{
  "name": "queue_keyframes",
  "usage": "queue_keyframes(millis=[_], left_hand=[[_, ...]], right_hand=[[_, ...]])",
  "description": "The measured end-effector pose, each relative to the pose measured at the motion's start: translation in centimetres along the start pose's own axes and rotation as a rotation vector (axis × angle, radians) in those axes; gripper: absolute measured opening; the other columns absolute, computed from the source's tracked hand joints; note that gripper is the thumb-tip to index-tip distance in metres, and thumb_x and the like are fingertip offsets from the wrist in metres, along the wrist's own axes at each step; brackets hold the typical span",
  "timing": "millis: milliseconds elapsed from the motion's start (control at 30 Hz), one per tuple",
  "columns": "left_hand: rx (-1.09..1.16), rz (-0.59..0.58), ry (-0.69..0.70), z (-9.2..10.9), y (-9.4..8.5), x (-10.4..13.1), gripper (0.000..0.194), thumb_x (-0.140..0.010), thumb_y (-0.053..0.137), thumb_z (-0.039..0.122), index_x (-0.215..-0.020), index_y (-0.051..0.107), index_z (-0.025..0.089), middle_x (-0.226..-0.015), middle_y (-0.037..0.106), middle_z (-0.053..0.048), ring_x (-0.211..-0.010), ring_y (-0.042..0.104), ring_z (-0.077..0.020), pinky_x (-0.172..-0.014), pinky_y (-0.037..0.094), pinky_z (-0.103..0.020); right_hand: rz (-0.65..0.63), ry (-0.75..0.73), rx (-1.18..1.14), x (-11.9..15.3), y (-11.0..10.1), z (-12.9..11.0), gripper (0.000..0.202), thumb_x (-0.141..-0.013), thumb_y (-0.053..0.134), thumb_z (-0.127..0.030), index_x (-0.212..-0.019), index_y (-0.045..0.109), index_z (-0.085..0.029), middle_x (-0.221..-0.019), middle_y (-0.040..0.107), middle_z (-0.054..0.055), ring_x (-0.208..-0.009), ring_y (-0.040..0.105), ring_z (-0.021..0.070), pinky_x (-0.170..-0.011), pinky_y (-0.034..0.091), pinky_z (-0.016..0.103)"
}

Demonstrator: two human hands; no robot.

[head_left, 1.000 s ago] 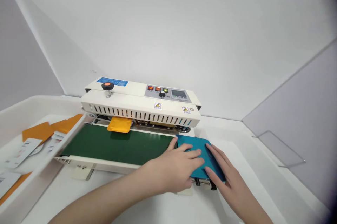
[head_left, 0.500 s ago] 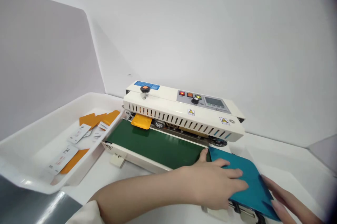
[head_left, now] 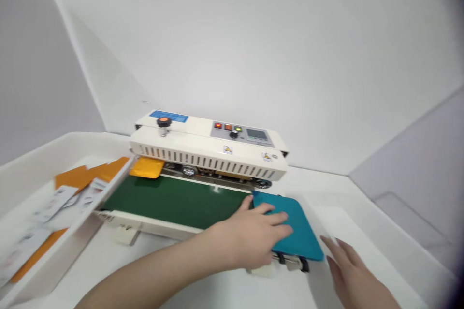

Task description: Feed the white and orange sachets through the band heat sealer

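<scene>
My left hand lies palm down with spread fingers on a flat teal sheet with rounded corners. The sheet rests at the right end of a band sealing machine, beside its green conveyor belt. One finger of that hand reaches the belt's edge. To the right of the sheet, my right hand is a little apart from it, fingers extended and holding nothing. A yellow-orange pouch sticks out from under the machine's left end, over the belt.
A white tray at the left holds several orange pouches and white printed packets. The machine's panel has lit buttons and a display. White walls stand behind and at the sides.
The view has shifted, moving everything leftward. My right hand has come off the teal sheet's right edge; my left hand stays on it. The yellow-orange pouch shows little change.
</scene>
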State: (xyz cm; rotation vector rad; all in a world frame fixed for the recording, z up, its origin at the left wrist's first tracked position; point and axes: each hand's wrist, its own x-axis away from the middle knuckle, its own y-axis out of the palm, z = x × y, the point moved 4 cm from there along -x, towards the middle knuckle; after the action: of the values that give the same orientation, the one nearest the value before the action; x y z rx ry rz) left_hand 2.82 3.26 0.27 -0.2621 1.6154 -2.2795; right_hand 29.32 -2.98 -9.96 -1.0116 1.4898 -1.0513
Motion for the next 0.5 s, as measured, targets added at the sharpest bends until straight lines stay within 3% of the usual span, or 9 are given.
queue_keyframes(millis=[67, 233, 400, 500], left_hand=[[0.011, 0.019, -0.006, -0.2, 0.2, -0.1, 0.054, -0.087, 0.049, 0.027, -0.139, 0.035, 0.02, -0.152, 0.032, -0.007, -0.137, 0.027, -0.0316, -0.107, 0.021, -0.067], [0.023, 0.031, -0.01, -0.5, 0.6, -0.4, 0.055, -0.087, 0.048, 0.027, -0.139, 0.034, 0.025, -0.152, 0.032, -0.005, -0.138, 0.026, -0.029, -0.11, 0.017, -0.064], [0.02, 0.024, -0.004, -0.3, 0.6, -0.3, 0.056, -0.087, 0.049, 0.027, -0.14, 0.033, 0.026, -0.152, 0.031, -0.006, -0.138, 0.025, -0.0282, -0.11, 0.015, -0.063], [0.019, 0.014, -0.018, -0.2, 0.5, -0.2, 0.055, -0.087, 0.048, 0.026, -0.14, 0.033, 0.024, -0.152, 0.031, -0.006, -0.138, 0.025, -0.0294, -0.109, 0.016, -0.064]], right_hand=[[-0.05, 0.069, 0.111, 0.1, -0.6, -1.2, 0.046, -0.09, 0.026, -0.018, -0.124, 0.058, -0.019, -0.122, 0.059, 0.014, -0.088, 0.069, 0.026, -0.058, 0.055, 0.034], [-0.07, 0.131, 0.142, 0.0, -2.3, -2.9, 0.05, -0.089, 0.025, -0.011, -0.126, 0.058, -0.017, -0.124, 0.06, 0.012, -0.096, 0.067, 0.0247, -0.063, 0.055, 0.033], [-0.093, 0.191, 0.141, -0.2, -2.7, -2.0, 0.055, -0.084, 0.026, -0.008, -0.127, 0.059, -0.02, -0.125, 0.061, 0.008, -0.097, 0.067, 0.0242, -0.065, 0.054, 0.031], [-0.091, 0.243, 0.177, -0.6, -2.6, -1.0, 0.056, -0.082, 0.027, -0.008, -0.128, 0.059, -0.014, -0.127, 0.06, 0.013, -0.101, 0.065, 0.0281, -0.069, 0.055, 0.036]])
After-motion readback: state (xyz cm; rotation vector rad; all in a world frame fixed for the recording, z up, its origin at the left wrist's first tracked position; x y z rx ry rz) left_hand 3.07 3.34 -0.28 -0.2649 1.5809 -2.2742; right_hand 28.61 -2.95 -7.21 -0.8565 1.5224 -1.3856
